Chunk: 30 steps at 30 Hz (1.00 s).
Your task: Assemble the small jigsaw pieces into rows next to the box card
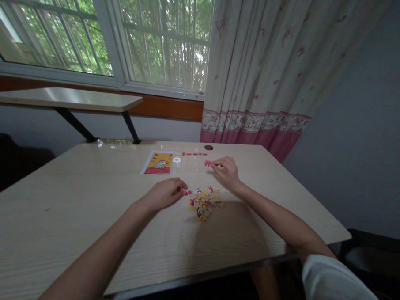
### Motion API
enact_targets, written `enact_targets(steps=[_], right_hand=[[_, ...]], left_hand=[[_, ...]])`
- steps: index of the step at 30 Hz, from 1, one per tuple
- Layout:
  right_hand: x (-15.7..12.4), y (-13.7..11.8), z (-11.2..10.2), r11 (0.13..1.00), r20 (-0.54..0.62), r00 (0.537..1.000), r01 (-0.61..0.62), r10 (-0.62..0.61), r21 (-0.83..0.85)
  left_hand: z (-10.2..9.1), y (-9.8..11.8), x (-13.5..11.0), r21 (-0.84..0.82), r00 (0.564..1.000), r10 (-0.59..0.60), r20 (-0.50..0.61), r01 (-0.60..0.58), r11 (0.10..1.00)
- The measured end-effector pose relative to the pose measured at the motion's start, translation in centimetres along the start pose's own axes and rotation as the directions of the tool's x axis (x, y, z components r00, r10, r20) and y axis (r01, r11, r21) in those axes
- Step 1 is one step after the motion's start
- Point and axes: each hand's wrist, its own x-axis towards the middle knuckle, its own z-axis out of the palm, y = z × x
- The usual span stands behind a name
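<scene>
A small heap of loose jigsaw pieces point(204, 202), yellow, white and red, lies in the middle of a light wooden table point(84, 215). My left hand point(166, 193) rests just left of the heap, fingers curled and pinching a red piece point(188, 193) at its fingertips. Farther back, my right hand point(226, 172) pinches another red piece point(207, 163) against the tabletop. A row of joined red pieces point(194, 154) lies beyond it. A yellow and red reference picture point(158, 162) lies flat at the back left.
A round cable hole point(208, 147) sits at the table's far edge. Behind are a barred window point(102, 35), a narrow shelf on black brackets point(66, 99), and a flowered curtain with a pink hem point(259, 82). A grey wall point(363, 130) stands on the right.
</scene>
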Motion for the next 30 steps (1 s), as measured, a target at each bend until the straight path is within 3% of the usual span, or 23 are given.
enact_targets(steps=[7, 10, 12, 15, 21, 30], right_hand=[[-0.1, 0.3, 0.0, 0.999, 0.042, 0.999, -0.025, 0.026, -0.020], [-0.2, 0.4, 0.3, 0.995, 0.148, 0.984, -0.102, 0.103, -0.019], [-0.1, 0.4, 0.9, 0.984, 0.267, 0.949, -0.178, 0.168, 0.015], [0.1, 0.4, 2.3, 0.952, 0.404, 0.877, -0.302, 0.260, 0.043], [1.5, 0.1, 6.0, 0.914, 0.523, 0.780, -0.405, 0.344, 0.002], [2.4, -0.3, 10.0, 0.937, 0.554, 0.763, -0.336, 0.333, -0.100]], left_hand=[[-0.1, -0.1, 0.0, 0.039, 1.000, 0.018, 0.016, -0.019, 0.999], [0.0, -0.1, 0.0, 0.047, 1.000, 0.018, 0.014, -0.018, 0.999], [0.1, -0.1, 0.0, 0.046, 1.000, 0.016, 0.021, -0.017, 0.999], [0.2, -0.1, 0.0, 0.038, 0.999, 0.001, 0.044, -0.003, 0.999], [0.4, -0.2, 0.1, 0.029, 0.999, 0.005, 0.044, -0.007, 1.000], [0.3, 0.1, 0.1, 0.020, 0.999, -0.003, 0.032, 0.002, 1.000]])
